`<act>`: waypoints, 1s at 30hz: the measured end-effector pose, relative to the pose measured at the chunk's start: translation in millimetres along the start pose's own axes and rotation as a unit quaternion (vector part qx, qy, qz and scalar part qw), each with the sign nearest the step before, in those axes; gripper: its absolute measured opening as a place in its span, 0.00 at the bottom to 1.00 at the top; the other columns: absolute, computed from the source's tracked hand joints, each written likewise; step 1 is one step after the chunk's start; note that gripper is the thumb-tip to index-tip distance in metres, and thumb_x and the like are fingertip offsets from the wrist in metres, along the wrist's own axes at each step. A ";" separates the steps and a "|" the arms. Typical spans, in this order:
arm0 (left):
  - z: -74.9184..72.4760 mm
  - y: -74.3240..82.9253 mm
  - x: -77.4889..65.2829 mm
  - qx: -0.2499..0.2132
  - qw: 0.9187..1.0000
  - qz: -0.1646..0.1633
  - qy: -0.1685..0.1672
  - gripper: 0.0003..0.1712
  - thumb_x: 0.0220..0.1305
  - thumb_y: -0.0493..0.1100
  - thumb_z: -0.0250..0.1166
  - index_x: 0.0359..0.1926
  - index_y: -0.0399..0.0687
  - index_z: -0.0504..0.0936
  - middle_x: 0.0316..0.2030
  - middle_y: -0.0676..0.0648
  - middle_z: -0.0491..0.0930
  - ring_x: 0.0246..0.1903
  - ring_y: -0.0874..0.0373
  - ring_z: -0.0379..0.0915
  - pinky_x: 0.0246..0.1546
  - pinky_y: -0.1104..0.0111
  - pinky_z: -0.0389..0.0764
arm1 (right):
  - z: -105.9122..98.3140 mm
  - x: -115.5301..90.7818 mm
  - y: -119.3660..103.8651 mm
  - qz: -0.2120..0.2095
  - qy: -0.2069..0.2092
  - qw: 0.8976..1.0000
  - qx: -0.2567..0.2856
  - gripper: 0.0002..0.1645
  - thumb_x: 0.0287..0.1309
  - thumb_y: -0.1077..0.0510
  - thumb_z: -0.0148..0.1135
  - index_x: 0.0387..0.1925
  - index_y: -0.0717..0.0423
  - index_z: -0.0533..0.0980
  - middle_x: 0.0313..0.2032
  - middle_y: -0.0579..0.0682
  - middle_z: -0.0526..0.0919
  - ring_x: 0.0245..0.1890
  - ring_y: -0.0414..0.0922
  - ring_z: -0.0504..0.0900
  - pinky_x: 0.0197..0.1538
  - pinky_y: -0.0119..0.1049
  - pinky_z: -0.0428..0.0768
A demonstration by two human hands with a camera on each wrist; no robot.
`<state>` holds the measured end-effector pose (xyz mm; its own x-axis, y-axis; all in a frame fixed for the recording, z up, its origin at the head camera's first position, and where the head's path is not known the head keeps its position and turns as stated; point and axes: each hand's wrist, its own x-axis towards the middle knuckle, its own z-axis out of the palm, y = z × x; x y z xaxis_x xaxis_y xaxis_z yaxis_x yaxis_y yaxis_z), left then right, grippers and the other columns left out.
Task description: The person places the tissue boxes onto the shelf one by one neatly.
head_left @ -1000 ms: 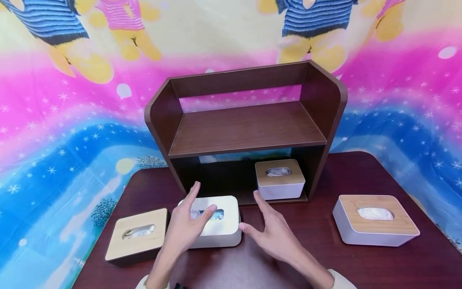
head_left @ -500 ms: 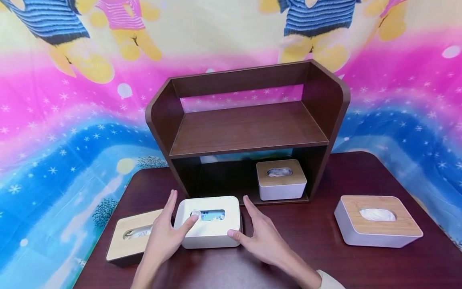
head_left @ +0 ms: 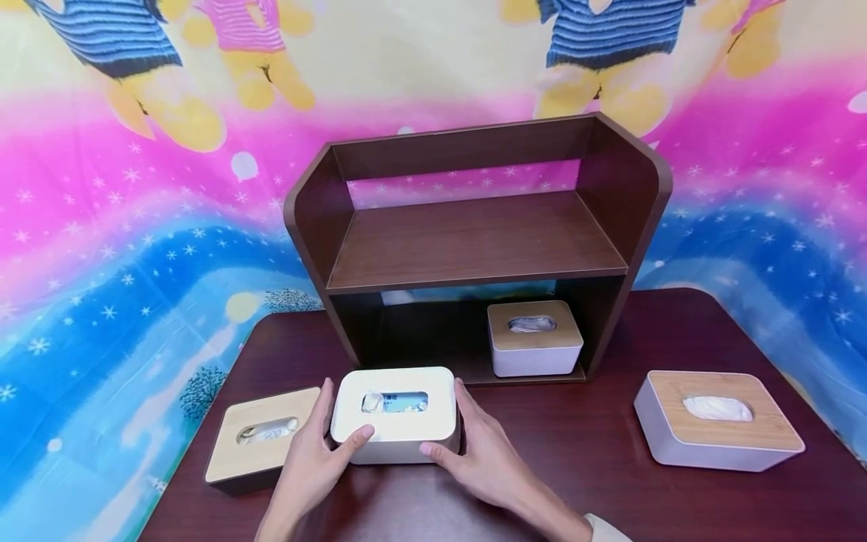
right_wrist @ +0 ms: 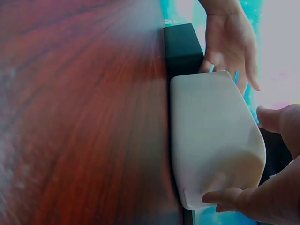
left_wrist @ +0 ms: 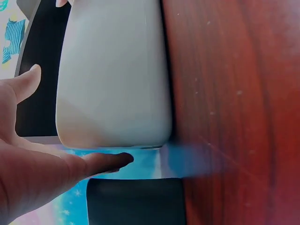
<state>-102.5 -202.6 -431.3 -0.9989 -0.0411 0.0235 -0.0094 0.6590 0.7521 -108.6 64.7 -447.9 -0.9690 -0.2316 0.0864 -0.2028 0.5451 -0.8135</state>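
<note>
A white tissue box sits on the dark red table, a blue pack showing through its slot. My left hand is at its left end, fingers straight, thumb over the front edge; the left wrist view shows a small gap between those fingers and the box. On the opposite end, my right hand lies with straight fingers against the side and the thumb at the front top edge. A dark tissue box with a pale wooden lid stands just left of my left hand, partly covered by it.
A brown two-tier shelf stands behind the white box. On its lower tier, at the right, is a small tissue box with a wooden lid. Another white, wooden-lidded tissue box stands at the table's right. A printed cloth hangs behind.
My hands have come down from above and in front of the white tissue box to its two ends. The left hand moved left, then in towards the box. The boxes stay put.
</note>
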 end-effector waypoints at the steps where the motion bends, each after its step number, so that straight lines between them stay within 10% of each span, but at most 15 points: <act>1: 0.1 -0.6 -0.4 -0.002 1.000 -0.003 -0.005 0.66 0.67 0.65 0.74 0.86 0.38 0.46 0.86 0.38 0.49 0.84 0.44 0.51 0.81 0.49 0.58 | 0.7 -0.3 0.5 -0.003 0.003 1.000 0.000 0.66 0.62 0.38 0.78 0.84 0.65 0.53 0.82 0.65 0.61 0.81 0.59 0.65 0.78 0.60 0.69; 12: -3.8 -7.9 -4.6 -0.070 0.996 -0.020 -0.044 0.62 0.68 0.49 0.77 0.85 0.31 0.46 0.83 0.31 0.51 0.79 0.39 0.59 0.68 0.52 0.79 | 4.1 -2.2 3.1 -0.014 0.021 1.000 0.005 0.58 0.66 0.46 0.76 0.81 0.72 0.58 0.77 0.70 0.68 0.72 0.55 0.76 0.66 0.51 0.83; 21: -8.2 -6.8 -8.5 -0.071 0.996 -0.034 -0.035 0.47 0.71 0.41 0.73 0.82 0.33 0.60 0.76 0.30 0.68 0.71 0.35 0.74 0.63 0.57 0.84 | 3.8 -6.0 1.4 -0.017 0.025 0.999 0.038 0.52 0.68 0.51 0.74 0.79 0.75 0.60 0.75 0.73 0.68 0.68 0.58 0.79 0.61 0.45 0.85; 30: 0.3 -4.9 -9.7 -0.110 0.993 -0.034 0.002 0.42 0.68 0.34 0.74 0.78 0.31 0.66 0.77 0.34 0.66 0.68 0.39 0.76 0.58 0.62 0.85 | 7.5 -12.9 -0.4 -0.040 0.088 0.995 -0.037 0.45 0.67 0.54 0.73 0.75 0.75 0.66 0.55 0.66 0.89 0.54 0.43 0.87 0.61 0.49 0.86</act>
<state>-92.7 -205.2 -435.4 -0.9961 -0.0834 -0.0300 -0.0662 0.4748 0.8776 -95.0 61.4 -453.0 -0.9579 -0.1356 0.2529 -0.2832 0.5900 -0.7561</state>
